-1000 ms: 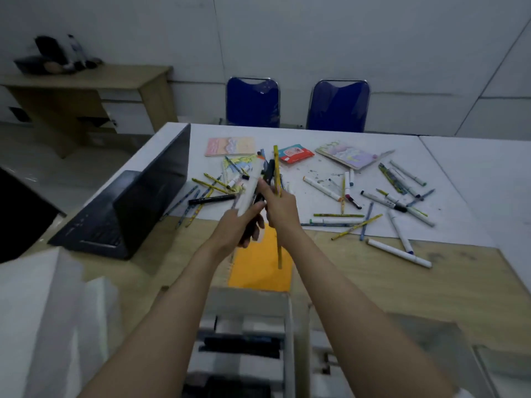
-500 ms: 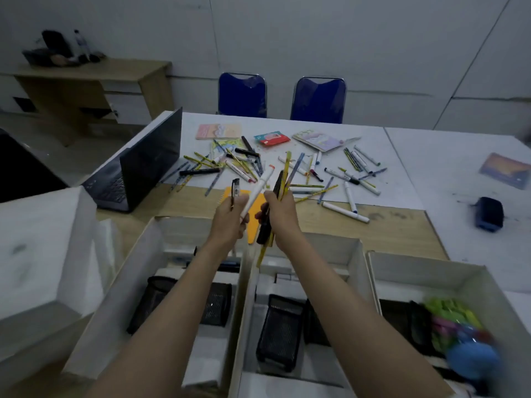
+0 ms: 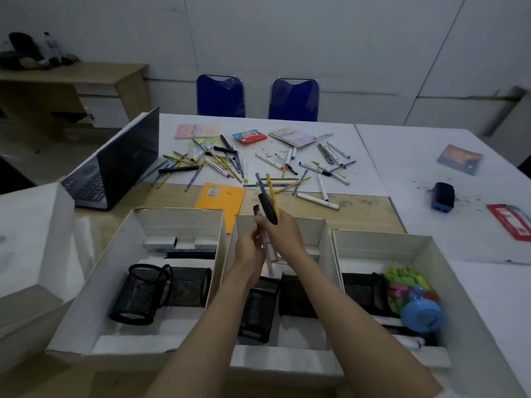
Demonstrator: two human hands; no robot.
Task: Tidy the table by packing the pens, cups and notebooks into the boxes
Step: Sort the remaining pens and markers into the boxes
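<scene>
Three open white boxes stand side by side at the near edge: left box (image 3: 86, 285), middle box (image 3: 324, 239), right box (image 3: 459, 285). Black mesh cups (image 3: 138, 294) lie inside them. My right hand (image 3: 283, 231) grips a bundle of pens (image 3: 268, 202) over the middle box, their tips pointing up. My left hand (image 3: 248, 249) holds a white marker (image 3: 268, 254) that points down into the same box. Many loose pens (image 3: 313, 170) lie scattered on the table beyond. An orange notebook (image 3: 219, 199) lies just behind the boxes, and other notebooks (image 3: 196, 131) sit further back.
An open black laptop (image 3: 115, 168) stands at the left. A white box lid (image 3: 31, 239) rests at the near left. Green and blue items (image 3: 413, 294) fill the right box. A dark blue pouch (image 3: 442, 195) and books (image 3: 459, 159) lie on the right table. Two blue chairs (image 3: 221, 96) stand behind.
Both hands pulled back from the pen pile toward me and lowered over the middle box, each carrying pens. The view tilted down, bringing the three boxes into sight.
</scene>
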